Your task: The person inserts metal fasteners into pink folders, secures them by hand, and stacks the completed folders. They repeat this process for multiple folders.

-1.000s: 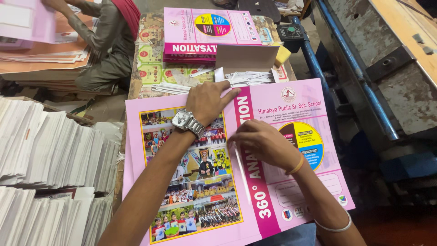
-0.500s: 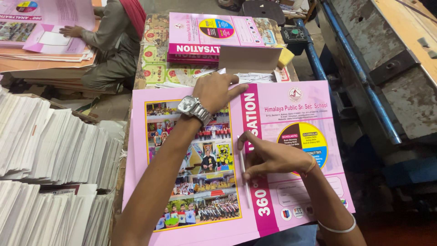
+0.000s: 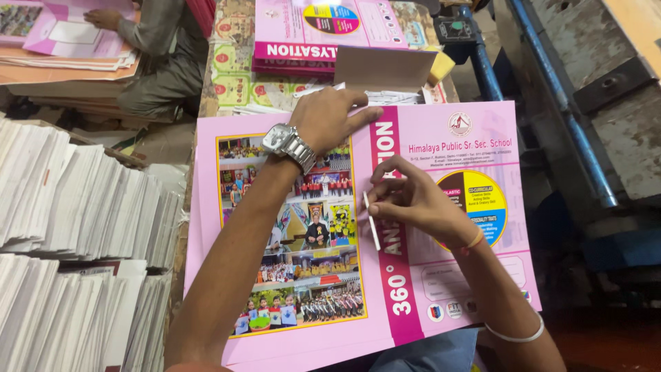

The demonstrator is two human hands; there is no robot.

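- Pink printed cover sheet [image 3: 441, 207], a big flat card with a photo panel on one side and a darker pink stripe down the middle, lies open in front of the person, on top of more pink sheets like it.
- Left hand [image 3: 327, 120] lies flat on the top part of the sheet, near the far edge. Its fingers are spread and press down, holding nothing. It looks like this keeps the sheet from sliding.
- A silver metal wristwatch [image 3: 289, 143] sits on the left wrist.
- Right hand [image 3: 413, 203] rests on the sheet beside the dark pink stripe. Its fingers are curled close and pinch a thin white stick [image 3: 372, 222].
- The stick lies along the stripe and seems to touch the sheet there. It may be held low so it can press a line into the card.
- A stack of the same pink covers [image 3: 323, 34] lies on the far end of the table.
- A plain brown card piece [image 3: 385, 67] and a yellow block [image 3: 443, 67] lie just past the open sheet.
- Big piles of white paper bundles [image 3: 76, 248] stand at the left, edges up, close to the sheet.
- Another person's hand [image 3: 102, 18], in a grey sleeve, rests on a pink sheet far off at the top left.
- A blue and grey metal machine [image 3: 585, 110] stands at the right.
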